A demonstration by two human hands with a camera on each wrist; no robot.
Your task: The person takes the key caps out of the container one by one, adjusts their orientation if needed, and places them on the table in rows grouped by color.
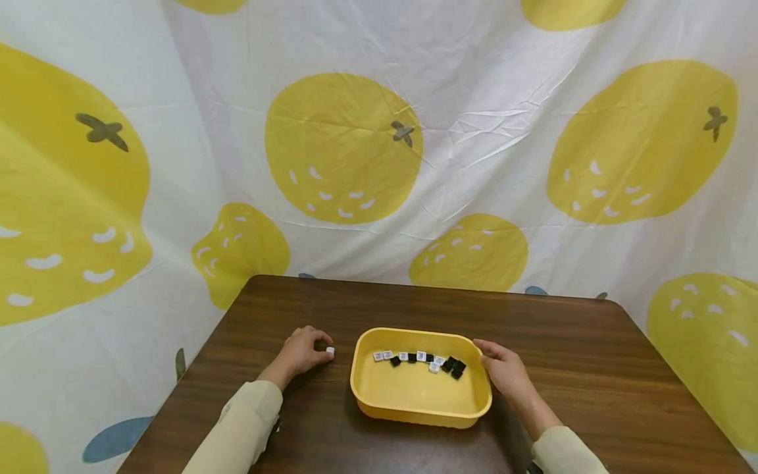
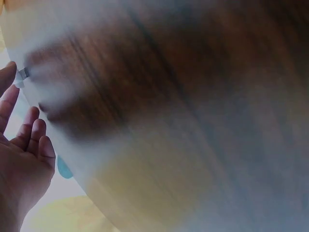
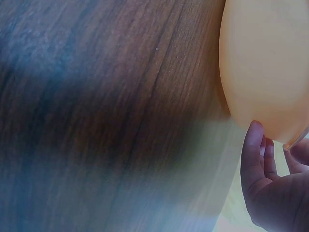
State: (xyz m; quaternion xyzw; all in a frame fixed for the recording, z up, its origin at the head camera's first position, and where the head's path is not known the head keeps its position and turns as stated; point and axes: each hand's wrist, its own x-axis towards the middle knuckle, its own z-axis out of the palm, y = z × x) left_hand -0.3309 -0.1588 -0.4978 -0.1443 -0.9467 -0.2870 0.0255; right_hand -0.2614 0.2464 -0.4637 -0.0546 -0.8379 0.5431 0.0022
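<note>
To the left of a yellow plastic tub (image 1: 422, 419), my left hand (image 1: 302, 352) pinches a small white block (image 1: 330, 351) between thumb and index finger. The left wrist view shows that block (image 2: 23, 73) at the fingertips, the other fingers of the hand (image 2: 21, 154) loosely bent. My right hand (image 1: 508, 370) holds the tub by its right rim. In the right wrist view its fingers (image 3: 252, 150) lie against the tub's outer wall (image 3: 268, 63), with the thumb by the rim. Inside the tub, several white blocks with grey print (image 1: 387, 355) and several black blocks (image 1: 458, 368) lie in an uneven row along the back.
The tub stands on a dark brown wooden table (image 1: 562, 329). Behind the table and along both sides hangs a white cloth (image 1: 474, 39) with yellow lemon prints. The table's back edge lies close to the cloth.
</note>
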